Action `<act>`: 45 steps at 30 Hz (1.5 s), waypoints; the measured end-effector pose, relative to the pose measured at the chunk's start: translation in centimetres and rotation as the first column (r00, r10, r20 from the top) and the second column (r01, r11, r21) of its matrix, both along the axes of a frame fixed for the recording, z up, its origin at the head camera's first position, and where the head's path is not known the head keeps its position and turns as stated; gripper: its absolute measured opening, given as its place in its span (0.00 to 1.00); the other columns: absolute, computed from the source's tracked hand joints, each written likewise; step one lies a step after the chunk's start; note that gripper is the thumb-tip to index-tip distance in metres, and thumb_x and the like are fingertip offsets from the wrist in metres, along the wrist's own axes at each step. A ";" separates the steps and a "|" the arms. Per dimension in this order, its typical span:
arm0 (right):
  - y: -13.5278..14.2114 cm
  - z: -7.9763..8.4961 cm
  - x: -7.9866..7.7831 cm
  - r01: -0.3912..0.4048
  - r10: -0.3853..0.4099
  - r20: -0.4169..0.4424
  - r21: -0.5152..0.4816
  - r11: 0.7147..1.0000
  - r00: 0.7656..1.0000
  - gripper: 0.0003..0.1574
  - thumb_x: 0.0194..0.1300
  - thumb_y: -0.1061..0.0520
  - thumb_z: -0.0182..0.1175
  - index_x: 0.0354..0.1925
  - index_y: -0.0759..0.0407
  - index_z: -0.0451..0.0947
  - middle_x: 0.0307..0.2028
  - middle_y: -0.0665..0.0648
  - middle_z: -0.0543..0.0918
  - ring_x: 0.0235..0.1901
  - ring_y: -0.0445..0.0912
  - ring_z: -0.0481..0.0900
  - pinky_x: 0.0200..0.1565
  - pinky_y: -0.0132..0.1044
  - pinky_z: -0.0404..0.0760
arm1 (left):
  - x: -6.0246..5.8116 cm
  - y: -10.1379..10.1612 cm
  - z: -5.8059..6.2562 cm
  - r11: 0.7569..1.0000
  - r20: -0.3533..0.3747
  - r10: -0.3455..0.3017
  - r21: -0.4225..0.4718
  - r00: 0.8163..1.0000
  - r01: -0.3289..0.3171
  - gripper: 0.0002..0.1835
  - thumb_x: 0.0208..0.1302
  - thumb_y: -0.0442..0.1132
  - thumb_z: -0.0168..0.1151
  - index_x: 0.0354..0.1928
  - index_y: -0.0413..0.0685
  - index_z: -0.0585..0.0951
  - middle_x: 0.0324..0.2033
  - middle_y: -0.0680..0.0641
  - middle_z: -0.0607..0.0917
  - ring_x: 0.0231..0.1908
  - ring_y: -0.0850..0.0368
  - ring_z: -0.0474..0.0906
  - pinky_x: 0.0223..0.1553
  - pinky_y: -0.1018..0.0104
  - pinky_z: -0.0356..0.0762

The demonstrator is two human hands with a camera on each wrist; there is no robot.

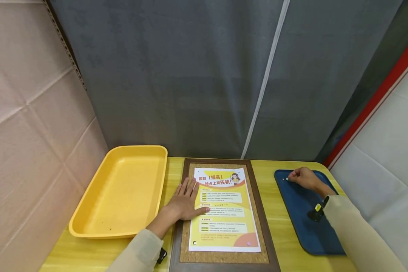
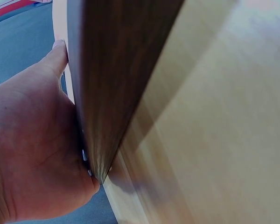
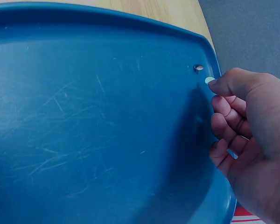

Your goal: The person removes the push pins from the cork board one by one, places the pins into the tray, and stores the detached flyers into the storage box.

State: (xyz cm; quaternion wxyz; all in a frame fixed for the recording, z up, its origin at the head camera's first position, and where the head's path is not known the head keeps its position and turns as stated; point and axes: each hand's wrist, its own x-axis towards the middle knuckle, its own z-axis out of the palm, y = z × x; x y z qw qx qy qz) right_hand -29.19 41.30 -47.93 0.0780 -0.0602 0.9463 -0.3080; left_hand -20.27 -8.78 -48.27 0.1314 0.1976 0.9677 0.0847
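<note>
A brown-framed corkboard (image 1: 266, 241) lies on the table, with a yellow-and-white printed poster (image 1: 224, 226) on its cork. My left hand (image 1: 187, 202) rests with fingers spread across the poster's left edge and the frame. In the left wrist view, the palm of that hand (image 2: 37, 140) is beside the dark wooden frame (image 2: 116, 60). At the far end of the blue tray (image 1: 302, 219), my right hand (image 1: 306, 177) pinches a small pale round-headed thumbtack (image 3: 209, 80) between thumb and finger. Another small, shiny thumbtack (image 3: 198, 68) lies on the tray close by.
A large yellow tray (image 1: 122, 189) stands left of the corkboard, with a few small dark specks in it. Behind the yellow wooden table (image 1: 268, 196) hangs a grey curtain (image 1: 190, 94). Pale cloth walls (image 1: 30, 132) stand at both sides.
</note>
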 end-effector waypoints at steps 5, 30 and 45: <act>0.1 -0.2 0.0 0.007 -0.007 0.003 0.003 1.000 1.000 0.12 0.76 0.60 0.63 0.39 0.69 0.85 0.34 0.57 0.86 0.34 0.47 0.77 0.38 0.38 0.77 | -0.1 -0.1 -0.1 1.000 0.001 -0.008 -0.011 1.000 0.008 0.57 0.73 0.76 0.47 0.86 0.42 0.46 0.85 0.39 0.41 0.84 0.37 0.32 0.82 0.41 0.39; 0.4 -0.6 0.3 0.033 -0.033 0.001 0.017 0.999 0.999 0.12 0.77 0.60 0.61 0.43 0.70 0.85 0.38 0.60 0.87 0.37 0.48 0.80 0.41 0.40 0.79 | -0.2 0.0 -0.4 1.000 -0.002 -0.001 -0.010 1.000 0.001 0.57 0.73 0.76 0.47 0.86 0.42 0.46 0.85 0.40 0.40 0.84 0.37 0.31 0.82 0.42 0.38; -3.3 0.7 1.1 -0.066 0.059 -0.114 -0.059 0.996 0.992 0.11 0.77 0.59 0.63 0.44 0.68 0.86 0.38 0.60 0.88 0.36 0.47 0.82 0.37 0.33 0.80 | -0.3 -0.1 -0.5 1.000 -0.006 -0.007 -0.010 1.000 0.007 0.56 0.74 0.75 0.47 0.86 0.42 0.46 0.85 0.39 0.40 0.84 0.36 0.32 0.82 0.41 0.39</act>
